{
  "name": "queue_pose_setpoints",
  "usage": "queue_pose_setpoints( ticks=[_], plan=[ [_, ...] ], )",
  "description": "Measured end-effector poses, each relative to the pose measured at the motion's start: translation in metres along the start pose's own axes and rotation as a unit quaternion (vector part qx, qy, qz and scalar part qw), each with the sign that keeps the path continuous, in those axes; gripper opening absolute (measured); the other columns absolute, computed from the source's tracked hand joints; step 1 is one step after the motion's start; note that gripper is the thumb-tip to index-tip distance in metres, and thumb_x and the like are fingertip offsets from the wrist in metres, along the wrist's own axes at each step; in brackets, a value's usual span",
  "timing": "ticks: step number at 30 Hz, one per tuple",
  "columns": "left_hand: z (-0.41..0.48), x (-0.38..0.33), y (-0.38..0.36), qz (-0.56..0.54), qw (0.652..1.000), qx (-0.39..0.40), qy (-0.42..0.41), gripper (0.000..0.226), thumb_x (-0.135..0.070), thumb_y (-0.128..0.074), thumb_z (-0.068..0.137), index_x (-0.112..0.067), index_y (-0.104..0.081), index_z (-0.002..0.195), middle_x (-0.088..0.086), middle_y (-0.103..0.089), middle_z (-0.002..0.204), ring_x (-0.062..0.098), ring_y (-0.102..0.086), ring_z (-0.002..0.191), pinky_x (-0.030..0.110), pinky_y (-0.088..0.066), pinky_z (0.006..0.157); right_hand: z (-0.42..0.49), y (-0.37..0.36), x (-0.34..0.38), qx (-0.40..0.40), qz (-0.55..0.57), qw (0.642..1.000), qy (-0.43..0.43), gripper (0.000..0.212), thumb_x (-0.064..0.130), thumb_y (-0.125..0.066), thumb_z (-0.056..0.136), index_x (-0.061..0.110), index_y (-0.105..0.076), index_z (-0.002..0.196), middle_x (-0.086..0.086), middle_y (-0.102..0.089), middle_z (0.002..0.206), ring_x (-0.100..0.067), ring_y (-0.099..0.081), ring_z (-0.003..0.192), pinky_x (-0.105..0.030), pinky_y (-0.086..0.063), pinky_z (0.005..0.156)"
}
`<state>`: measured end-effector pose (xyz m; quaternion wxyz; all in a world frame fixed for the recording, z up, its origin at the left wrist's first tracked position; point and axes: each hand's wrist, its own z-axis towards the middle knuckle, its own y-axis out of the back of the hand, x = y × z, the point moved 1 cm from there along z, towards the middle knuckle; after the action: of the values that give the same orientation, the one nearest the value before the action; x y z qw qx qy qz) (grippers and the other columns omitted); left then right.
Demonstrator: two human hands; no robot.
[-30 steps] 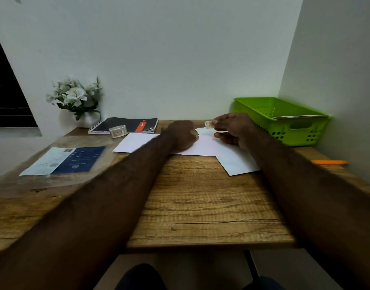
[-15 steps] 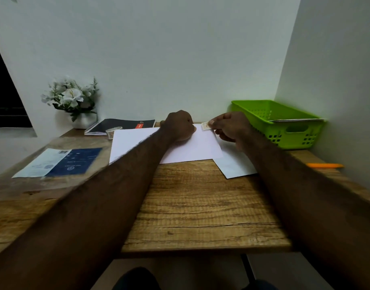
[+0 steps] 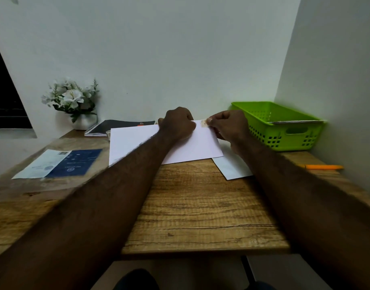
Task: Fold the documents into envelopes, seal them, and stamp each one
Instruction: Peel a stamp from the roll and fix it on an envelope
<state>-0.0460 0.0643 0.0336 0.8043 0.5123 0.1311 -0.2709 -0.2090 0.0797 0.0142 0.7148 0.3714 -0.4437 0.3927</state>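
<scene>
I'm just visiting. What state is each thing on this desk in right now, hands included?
left hand: fingers curled, resting on the large envelope.
right hand: pinching the stamp.
stamp: held at the large envelope's far right corner.
large envelope: lying flat.
second envelope: flat, partly under the large one.
notebook: closed.
green basket: upright, something flat inside.
pen: lying flat.

Flowers (image 3: 71,99), notebook (image 3: 117,126), green basket (image 3: 284,130) and orange pen (image 3: 324,167) stand on the table (image 3: 200,206).
</scene>
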Motion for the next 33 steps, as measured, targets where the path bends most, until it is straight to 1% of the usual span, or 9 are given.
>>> queue_pose_setpoints(
  ticks=[5,9,13,16,18,21,24,29,33],
  plan=[
    [-0.0007,-0.0019,-0.0008,-0.002,1.000,0.000,0.006,0.018,-0.027,-0.064,0.087,-0.022,-0.071,0.103,-0.004,-0.065,0.118,0.022,-0.054,0.119,0.037,-0.034,0.098,-0.0005,-0.0008,0.0005,-0.005,-0.015,1.000,0.011,0.010,0.013,-0.086,0.072,0.008,-0.079,0.075,-0.005,-0.070,0.066,-0.016,-0.060,0.058,-0.048,-0.061,0.071],
    [-0.0005,-0.0024,0.0005,-0.011,1.000,-0.004,0.009,0.016,-0.025,-0.063,0.087,-0.022,-0.071,0.100,-0.006,-0.066,0.115,0.021,-0.054,0.117,0.035,-0.033,0.095,0.0033,-0.0018,-0.0011,-0.023,-0.059,0.997,0.038,0.011,0.021,-0.089,0.068,0.016,-0.081,0.074,0.009,-0.070,0.062,-0.005,-0.061,0.060,-0.039,-0.061,0.074],
    [-0.0017,-0.0067,0.0006,-0.015,1.000,-0.020,0.012,0.015,-0.028,-0.060,0.089,-0.021,-0.071,0.098,-0.007,-0.067,0.113,0.022,-0.055,0.115,0.034,-0.027,0.087,0.0049,-0.0030,-0.0015,-0.037,-0.078,0.995,0.054,0.011,0.024,-0.088,0.068,0.018,-0.081,0.075,0.008,-0.074,0.068,-0.002,-0.062,0.062,-0.034,-0.060,0.071],
    [0.0002,-0.0077,-0.0003,-0.017,0.999,-0.023,0.017,0.014,-0.034,-0.062,0.089,-0.022,-0.069,0.094,-0.006,-0.067,0.110,0.023,-0.056,0.114,0.035,-0.028,0.088,0.0058,-0.0033,-0.0015,-0.043,-0.090,0.993,0.063,0.013,0.027,-0.088,0.068,0.018,-0.081,0.076,0.007,-0.075,0.071,0.000,-0.061,0.061,-0.024,-0.051,0.063],
    [0.0018,-0.0081,-0.0009,-0.013,0.999,-0.025,0.018,0.022,-0.041,-0.062,0.089,-0.021,-0.070,0.096,-0.005,-0.069,0.110,0.023,-0.057,0.113,0.038,-0.031,0.091,0.0051,-0.0029,-0.0006,-0.046,-0.099,0.992,0.068,0.014,0.029,-0.088,0.069,0.018,-0.082,0.077,0.006,-0.076,0.073,0.001,-0.061,0.062,-0.020,-0.046,0.062],
    [0.0035,-0.0077,-0.0022,-0.007,0.999,-0.037,0.019,0.034,-0.050,-0.062,0.088,-0.020,-0.070,0.101,-0.004,-0.069,0.110,0.023,-0.057,0.112,0.041,-0.034,0.093,0.0032,-0.0029,0.0015,-0.052,-0.108,0.989,0.083,0.013,0.028,-0.085,0.072,0.019,-0.082,0.080,0.006,-0.077,0.077,-0.003,-0.068,0.073,-0.021,-0.050,0.065],
    [0.0044,-0.0068,-0.0030,-0.010,0.999,-0.048,0.016,0.038,-0.055,-0.063,0.086,-0.020,-0.069,0.098,-0.004,-0.069,0.105,0.022,-0.059,0.107,0.040,-0.035,0.091,0.0025,-0.0042,0.0030,-0.061,-0.116,0.987,0.093,0.013,0.030,-0.084,0.073,0.019,-0.082,0.080,0.008,-0.077,0.079,-0.004,-0.071,0.079,-0.023,-0.054,0.069],
    [0.0020,-0.0085,-0.0006,-0.007,0.998,-0.065,0.016,0.042,-0.060,-0.067,0.082,-0.020,-0.069,0.096,-0.004,-0.070,0.102,0.022,-0.059,0.104,0.037,-0.030,0.084,0.0007,-0.0047,0.0052,-0.062,-0.116,0.986,0.100,0.013,0.030,-0.083,0.074,0.020,-0.082,0.081,0.008,-0.077,0.079,-0.003,-0.071,0.078,-0.030,-0.059,0.076],
    [0.0004,-0.0094,0.0029,-0.007,0.997,-0.076,0.011,0.036,-0.054,-0.069,0.083,-0.020,-0.070,0.095,-0.005,-0.071,0.100,0.022,-0.060,0.104,0.037,-0.029,0.083,-0.0030,-0.0062,0.0083,-0.055,-0.092,0.990,0.092,0.019,0.030,-0.084,0.070,0.022,-0.081,0.087,0.004,-0.075,0.071,-0.009,-0.071,0.069,-0.039,-0.061,0.074]
  ],
)
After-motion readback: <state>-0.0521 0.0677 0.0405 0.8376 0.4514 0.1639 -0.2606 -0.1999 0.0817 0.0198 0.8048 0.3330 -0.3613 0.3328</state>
